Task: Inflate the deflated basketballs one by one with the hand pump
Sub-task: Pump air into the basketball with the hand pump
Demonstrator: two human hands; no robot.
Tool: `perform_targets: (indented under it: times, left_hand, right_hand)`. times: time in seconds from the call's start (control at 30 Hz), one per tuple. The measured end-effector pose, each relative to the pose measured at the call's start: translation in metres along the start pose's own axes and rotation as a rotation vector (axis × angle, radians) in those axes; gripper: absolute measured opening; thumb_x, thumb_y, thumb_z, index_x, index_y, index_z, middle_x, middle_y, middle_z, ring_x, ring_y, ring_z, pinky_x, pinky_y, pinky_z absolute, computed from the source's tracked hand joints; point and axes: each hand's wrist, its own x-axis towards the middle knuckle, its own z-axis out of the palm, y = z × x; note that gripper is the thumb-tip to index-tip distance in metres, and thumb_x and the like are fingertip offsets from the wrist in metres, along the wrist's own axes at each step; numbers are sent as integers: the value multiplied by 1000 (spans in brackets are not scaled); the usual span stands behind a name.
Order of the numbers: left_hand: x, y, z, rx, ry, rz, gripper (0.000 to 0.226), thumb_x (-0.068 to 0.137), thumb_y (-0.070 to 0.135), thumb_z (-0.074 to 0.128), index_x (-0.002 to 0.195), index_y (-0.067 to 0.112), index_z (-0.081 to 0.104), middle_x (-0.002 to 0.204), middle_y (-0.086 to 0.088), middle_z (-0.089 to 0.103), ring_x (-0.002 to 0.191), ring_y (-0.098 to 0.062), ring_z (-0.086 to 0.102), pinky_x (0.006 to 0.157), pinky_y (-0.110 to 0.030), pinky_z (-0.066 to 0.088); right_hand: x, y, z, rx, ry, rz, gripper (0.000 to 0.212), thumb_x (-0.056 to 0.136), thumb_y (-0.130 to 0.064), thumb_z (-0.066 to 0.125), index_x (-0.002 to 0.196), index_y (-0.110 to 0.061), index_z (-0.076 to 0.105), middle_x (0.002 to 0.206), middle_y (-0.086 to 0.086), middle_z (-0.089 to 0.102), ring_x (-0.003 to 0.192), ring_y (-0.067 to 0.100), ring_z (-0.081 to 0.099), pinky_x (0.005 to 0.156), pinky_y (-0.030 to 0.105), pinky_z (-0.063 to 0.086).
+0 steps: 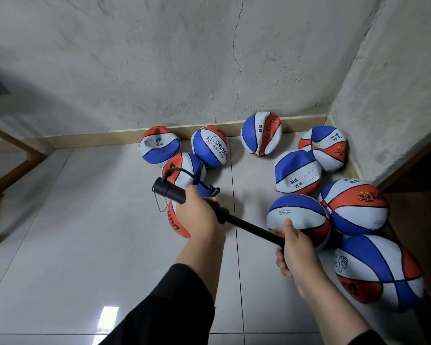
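Head view: left hand (pixel 199 212) and right hand (pixel 294 247) grip the pump (pixel 246 226).

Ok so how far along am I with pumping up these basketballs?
Early on. No ball looks clearly finished. In hand: your left hand holds the pump, your right hand its handle, with the ball under your left hand apparently being filled. Left: dented ones like the ball by the wall.

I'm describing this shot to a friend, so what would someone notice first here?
First, the cluster of red, white and blue basketballs on the tiled floor in the wall corner, several visibly dented and soft. Then the black hand pump in the foreground: the left hand grips its barrel above a ball, while the right hand grips the handle end, with the rod drawn out between them.
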Motion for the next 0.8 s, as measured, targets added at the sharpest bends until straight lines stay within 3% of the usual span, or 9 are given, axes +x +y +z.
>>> perform_targets:
  times: [0.17,0.3,0.5,0.67,0.8]
  left_hand:
    - [-5,-8,3,-10,-38,1,22,98,21,51,80,10,52,52,-7,56,46,-23,50,43,-25,43]
    - [-14,-24,4,0,-82,-35,22,94,24,53,91,3,58,54,-8,59,47,-25,52,39,-23,41]
    - [-7,-29,2,80,-205,-78,18,96,24,55,88,7,56,60,-10,62,49,-19,56,51,-26,46]
    - [25,-18,-6,179,-275,-130,20,97,35,65,90,17,58,74,-2,69,73,-19,67,72,-35,54]
    - [39,-7,-6,243,-374,-187,36,97,49,67,95,14,63,89,-6,70,87,-25,68,88,-46,58]
  right_hand:
    - [-10,-10,24,13,-49,-4,49,110,-47,32,110,-8,61,63,10,37,47,17,30,44,18,21]
    - [-15,-18,42,-86,-62,-117,49,109,-47,30,99,-10,61,61,10,47,43,20,41,44,22,30]
    - [-20,-22,52,-137,-107,-142,52,109,-48,31,86,-10,57,59,8,54,43,20,46,43,22,34]
    - [-13,-30,41,-314,-220,-259,46,103,-47,51,92,-6,68,78,20,66,61,20,56,57,33,47]
    - [-9,-43,33,-261,-392,-304,15,101,-30,64,102,-17,71,83,5,66,65,19,60,59,33,50]
